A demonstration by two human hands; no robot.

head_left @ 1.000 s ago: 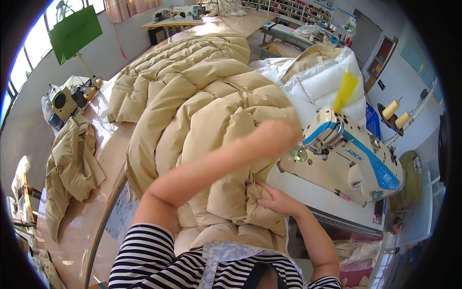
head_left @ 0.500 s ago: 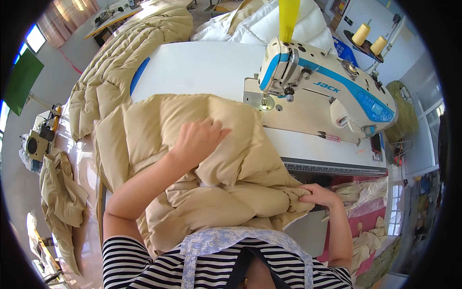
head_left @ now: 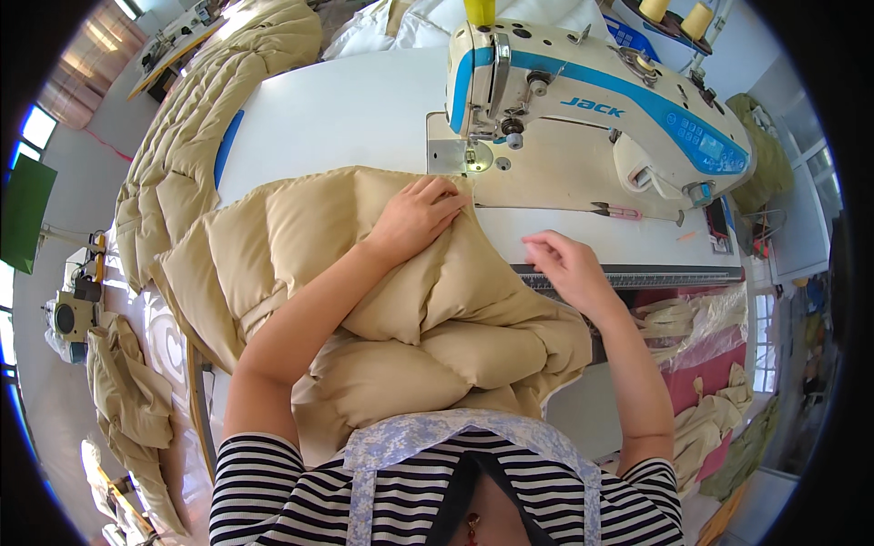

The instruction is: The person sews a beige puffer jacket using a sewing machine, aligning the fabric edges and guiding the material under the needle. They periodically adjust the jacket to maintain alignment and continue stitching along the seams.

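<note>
A beige quilted, padded garment (head_left: 319, 214) lies bunched over the table in front of me and onto my lap. Its upper right corner reaches the needle plate, just below the presser foot (head_left: 472, 159) of a white and blue sewing machine (head_left: 583, 100). My left hand (head_left: 421, 218) rests on the garment near that corner, palm down with fingers stretched out. Off the cloth, over the table's front edge, my right hand (head_left: 566, 264) hovers with loosely bent fingers and nothing visible in them.
Pink-handled thread snips (head_left: 621, 212) lie on the machine bed. A ruler strip (head_left: 637, 276) runs along the front edge. More beige quilted material (head_left: 196, 136) hangs at the left, and white padded material (head_left: 391, 27) lies behind. Yellow thread cones (head_left: 696, 20) stand back right.
My right hand has let go of the garment's right edge and moved up. My left hand has moved toward the needle and flattened onto the cloth. The garment's corner sits closer to the presser foot.
</note>
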